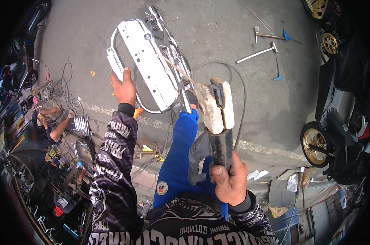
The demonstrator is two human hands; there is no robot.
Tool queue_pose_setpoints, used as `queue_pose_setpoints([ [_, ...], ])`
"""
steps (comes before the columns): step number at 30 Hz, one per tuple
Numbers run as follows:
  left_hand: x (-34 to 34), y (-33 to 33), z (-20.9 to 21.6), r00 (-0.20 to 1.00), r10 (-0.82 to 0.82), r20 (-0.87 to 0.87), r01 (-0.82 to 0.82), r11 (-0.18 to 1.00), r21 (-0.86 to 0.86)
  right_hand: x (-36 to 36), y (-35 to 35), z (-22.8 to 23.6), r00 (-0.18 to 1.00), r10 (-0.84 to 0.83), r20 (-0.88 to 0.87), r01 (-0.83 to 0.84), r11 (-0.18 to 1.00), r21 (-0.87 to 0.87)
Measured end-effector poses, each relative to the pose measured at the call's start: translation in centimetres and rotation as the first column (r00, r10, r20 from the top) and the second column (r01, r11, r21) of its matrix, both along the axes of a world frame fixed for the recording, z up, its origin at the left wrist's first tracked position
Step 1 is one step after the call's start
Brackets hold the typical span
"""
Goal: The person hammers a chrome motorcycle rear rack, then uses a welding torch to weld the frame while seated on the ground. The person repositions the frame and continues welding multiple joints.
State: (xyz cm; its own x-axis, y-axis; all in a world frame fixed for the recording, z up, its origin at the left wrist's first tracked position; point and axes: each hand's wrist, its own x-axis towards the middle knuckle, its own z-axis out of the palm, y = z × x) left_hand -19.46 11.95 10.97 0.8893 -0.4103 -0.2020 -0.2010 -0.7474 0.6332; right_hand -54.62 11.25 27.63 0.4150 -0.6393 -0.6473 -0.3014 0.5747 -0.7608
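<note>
My right hand (230,179) is closed around the black handle of a welding electrode holder (209,107) with worn whitish jaws. A thin welding rod (174,67) sticks out of the jaws toward the upper left, its far end over a white plate. That plate (148,65), long and drilled with holes, sits inside a bent metal tube frame (113,36) on the ground. My left hand (123,87) grips the near left side of the tube frame, fingers partly hidden. Whether the rod touches the plate, I cannot tell.
Two T-shaped metal tools with blue parts, one (271,36) beyond the other (258,54), lie at the far right. A cable (243,98) curves over the pavement. Motorcycles (336,122) line the right side. Another person (50,124) sits among metal parts at left.
</note>
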Motion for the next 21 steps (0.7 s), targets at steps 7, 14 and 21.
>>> queue_pose_setpoints([
  [7, -0.15, -0.05, -0.09, 1.000, 0.017, 0.008, -0.017, 1.000, 0.002, 0.21, 0.33, -0.27, 1.000, -0.010, 0.013, 0.010, 1.000, -0.006],
  [14, 0.04, 0.04, -0.10, 1.000, 0.000, -0.012, 0.000, 1.000, -0.006, 0.40, 0.31, -0.09, 1.000, -0.019, 0.011, 0.018, 1.000, 0.023],
  [21, 0.12, 0.13, -0.37, 1.000, 0.007, 0.006, -0.007, 1.000, 0.000, 0.63, 0.39, -0.12, 0.999, -0.020, 0.028, 0.021, 1.000, -0.023],
])
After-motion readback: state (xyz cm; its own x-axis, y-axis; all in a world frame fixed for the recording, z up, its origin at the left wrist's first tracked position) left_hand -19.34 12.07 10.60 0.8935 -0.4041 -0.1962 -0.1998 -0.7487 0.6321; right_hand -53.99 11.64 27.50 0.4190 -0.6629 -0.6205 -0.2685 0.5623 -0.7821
